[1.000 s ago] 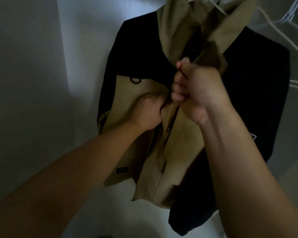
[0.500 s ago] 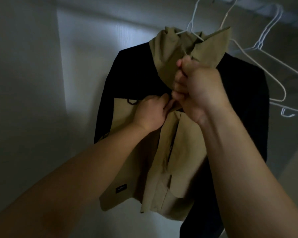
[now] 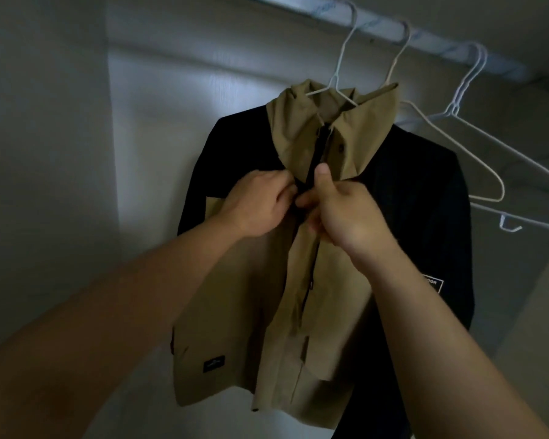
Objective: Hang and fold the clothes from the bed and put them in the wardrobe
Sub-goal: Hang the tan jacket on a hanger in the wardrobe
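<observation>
A tan and black jacket [image 3: 235, 312] hangs on a white wire hanger [image 3: 336, 80] from the wardrobe rail [image 3: 377, 30]. Its tan collar stands open at the top and its sleeves are black. My left hand [image 3: 257, 204] pinches the left front edge of the jacket at chest height. My right hand [image 3: 339, 207] grips the right front edge beside it, thumb up, so both hands meet at the dark zip line in the middle.
Two empty white wire hangers [image 3: 476, 134] hang on the rail to the right of the jacket. The wardrobe's white side wall [image 3: 45, 185] stands close on the left, and the back wall [image 3: 171, 122] lies right behind the jacket.
My right hand has let go of the bunched collar and dropped to the front edge by my left hand. The collar has spread open, and the view has tilted up to show the rail.
</observation>
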`<state>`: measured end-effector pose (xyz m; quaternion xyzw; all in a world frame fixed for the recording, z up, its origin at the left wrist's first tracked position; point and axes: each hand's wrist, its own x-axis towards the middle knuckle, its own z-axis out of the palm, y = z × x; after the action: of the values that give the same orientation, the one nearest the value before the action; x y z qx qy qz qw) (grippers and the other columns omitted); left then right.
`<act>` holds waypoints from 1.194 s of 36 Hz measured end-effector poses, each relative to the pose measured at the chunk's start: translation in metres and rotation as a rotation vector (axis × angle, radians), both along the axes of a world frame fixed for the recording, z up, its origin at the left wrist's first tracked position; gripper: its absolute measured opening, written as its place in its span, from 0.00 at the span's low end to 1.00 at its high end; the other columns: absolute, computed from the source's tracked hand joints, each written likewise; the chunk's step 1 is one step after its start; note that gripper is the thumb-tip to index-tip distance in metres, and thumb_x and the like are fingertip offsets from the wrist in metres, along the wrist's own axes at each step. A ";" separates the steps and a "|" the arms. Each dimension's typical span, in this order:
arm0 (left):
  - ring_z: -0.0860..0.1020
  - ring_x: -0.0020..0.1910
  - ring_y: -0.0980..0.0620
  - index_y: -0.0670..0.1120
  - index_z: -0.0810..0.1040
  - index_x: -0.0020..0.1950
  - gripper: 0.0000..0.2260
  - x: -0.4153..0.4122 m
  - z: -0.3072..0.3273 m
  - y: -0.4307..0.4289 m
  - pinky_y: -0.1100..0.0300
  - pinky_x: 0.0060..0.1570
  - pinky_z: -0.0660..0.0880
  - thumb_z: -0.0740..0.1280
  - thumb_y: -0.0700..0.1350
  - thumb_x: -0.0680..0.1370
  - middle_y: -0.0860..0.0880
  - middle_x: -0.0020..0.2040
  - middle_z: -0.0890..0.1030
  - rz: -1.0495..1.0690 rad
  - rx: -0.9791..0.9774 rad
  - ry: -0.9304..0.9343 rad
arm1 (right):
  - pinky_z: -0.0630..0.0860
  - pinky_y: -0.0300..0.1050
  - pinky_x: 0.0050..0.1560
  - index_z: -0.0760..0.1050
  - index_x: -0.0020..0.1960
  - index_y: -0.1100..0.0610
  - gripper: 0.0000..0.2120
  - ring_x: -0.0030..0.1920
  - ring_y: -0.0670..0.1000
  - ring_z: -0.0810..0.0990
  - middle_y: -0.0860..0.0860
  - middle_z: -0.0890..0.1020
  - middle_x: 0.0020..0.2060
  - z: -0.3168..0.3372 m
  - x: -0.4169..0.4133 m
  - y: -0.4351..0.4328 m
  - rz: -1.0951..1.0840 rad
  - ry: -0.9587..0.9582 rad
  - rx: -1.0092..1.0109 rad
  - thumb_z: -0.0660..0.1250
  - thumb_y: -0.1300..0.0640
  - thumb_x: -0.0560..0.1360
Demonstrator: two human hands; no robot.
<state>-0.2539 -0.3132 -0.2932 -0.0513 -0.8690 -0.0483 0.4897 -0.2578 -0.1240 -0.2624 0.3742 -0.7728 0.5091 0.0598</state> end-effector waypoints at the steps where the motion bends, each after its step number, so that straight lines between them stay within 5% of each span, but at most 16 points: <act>1: 0.78 0.41 0.46 0.46 0.77 0.48 0.10 0.001 0.008 -0.004 0.54 0.38 0.72 0.59 0.48 0.82 0.47 0.44 0.79 0.003 0.008 0.033 | 0.72 0.43 0.34 0.83 0.37 0.53 0.32 0.26 0.42 0.79 0.47 0.81 0.25 -0.003 -0.003 0.001 -0.061 0.065 0.034 0.50 0.36 0.82; 5: 0.74 0.41 0.55 0.45 0.74 0.53 0.08 0.006 0.042 -0.012 0.61 0.36 0.70 0.62 0.49 0.81 0.52 0.49 0.74 -0.025 0.038 0.164 | 0.75 0.47 0.32 0.74 0.28 0.54 0.33 0.28 0.51 0.78 0.49 0.77 0.24 -0.009 -0.016 0.005 -0.299 0.334 -0.051 0.53 0.31 0.79; 13: 0.76 0.52 0.52 0.46 0.72 0.66 0.16 0.015 0.093 -0.012 0.58 0.45 0.74 0.64 0.49 0.80 0.48 0.66 0.71 -0.059 -0.106 0.120 | 0.74 0.45 0.33 0.66 0.55 0.44 0.13 0.37 0.43 0.77 0.43 0.76 0.37 0.007 -0.026 -0.001 -0.180 0.657 -0.293 0.59 0.36 0.79; 19: 0.68 0.73 0.54 0.54 0.66 0.76 0.23 0.016 0.113 -0.015 0.56 0.63 0.72 0.60 0.46 0.81 0.54 0.78 0.65 -0.052 -0.326 -0.048 | 0.78 0.49 0.34 0.67 0.72 0.47 0.25 0.47 0.47 0.75 0.50 0.69 0.64 0.036 -0.039 -0.002 -0.071 0.938 -0.071 0.55 0.54 0.74; 21: 0.69 0.73 0.54 0.54 0.69 0.75 0.23 0.018 0.116 -0.015 0.56 0.62 0.73 0.60 0.47 0.79 0.56 0.76 0.69 -0.067 -0.320 -0.102 | 0.79 0.51 0.33 0.70 0.70 0.47 0.23 0.47 0.47 0.76 0.51 0.68 0.68 0.044 -0.044 -0.003 -0.044 1.023 0.028 0.59 0.54 0.75; 23: 0.77 0.60 0.52 0.53 0.74 0.66 0.18 0.019 0.116 -0.015 0.61 0.49 0.74 0.60 0.47 0.75 0.57 0.61 0.78 -0.070 -0.316 -0.136 | 0.79 0.50 0.34 0.75 0.66 0.48 0.17 0.46 0.44 0.76 0.50 0.69 0.68 0.050 -0.048 -0.004 -0.002 1.066 0.051 0.62 0.54 0.78; 26: 0.71 0.39 0.58 0.51 0.73 0.53 0.09 0.019 0.119 -0.014 0.66 0.36 0.65 0.62 0.48 0.73 0.62 0.40 0.71 -0.078 -0.251 -0.158 | 0.79 0.46 0.40 0.78 0.62 0.49 0.12 0.54 0.45 0.77 0.48 0.72 0.67 0.055 -0.052 -0.005 0.053 1.120 0.068 0.63 0.50 0.81; 29: 0.72 0.38 0.65 0.50 0.76 0.50 0.07 0.019 0.125 -0.016 0.69 0.36 0.64 0.68 0.44 0.74 0.61 0.39 0.71 -0.111 -0.165 -0.198 | 0.77 0.43 0.40 0.78 0.61 0.51 0.12 0.58 0.47 0.78 0.47 0.74 0.66 0.057 -0.054 -0.004 0.062 1.182 0.126 0.62 0.48 0.82; 33: 0.73 0.35 0.69 0.46 0.79 0.48 0.06 0.023 0.134 -0.020 0.74 0.33 0.65 0.74 0.43 0.75 0.60 0.35 0.73 -0.158 -0.038 -0.308 | 0.71 0.40 0.31 0.80 0.59 0.54 0.13 0.52 0.49 0.82 0.48 0.78 0.64 0.061 -0.056 0.002 -0.063 1.316 0.159 0.62 0.49 0.83; 38: 0.74 0.41 0.66 0.52 0.82 0.50 0.06 0.027 0.147 -0.018 0.72 0.39 0.66 0.75 0.49 0.75 0.60 0.41 0.77 -0.133 -0.053 -0.363 | 0.70 0.38 0.31 0.80 0.62 0.54 0.13 0.53 0.49 0.82 0.48 0.78 0.64 0.067 -0.060 0.006 -0.074 1.346 0.189 0.62 0.50 0.83; 43: 0.74 0.39 0.69 0.56 0.82 0.47 0.02 0.028 0.149 -0.015 0.75 0.36 0.65 0.74 0.49 0.76 0.60 0.37 0.76 -0.128 -0.009 -0.384 | 0.66 0.37 0.32 0.81 0.60 0.54 0.11 0.48 0.50 0.83 0.48 0.80 0.61 0.071 -0.063 0.005 -0.104 1.374 0.162 0.64 0.52 0.82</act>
<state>-0.2255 -0.3280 -0.1440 -0.0985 -0.9416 -0.0842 0.3109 -0.3207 -0.1189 -0.1917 0.5776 -0.6121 0.0939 0.5318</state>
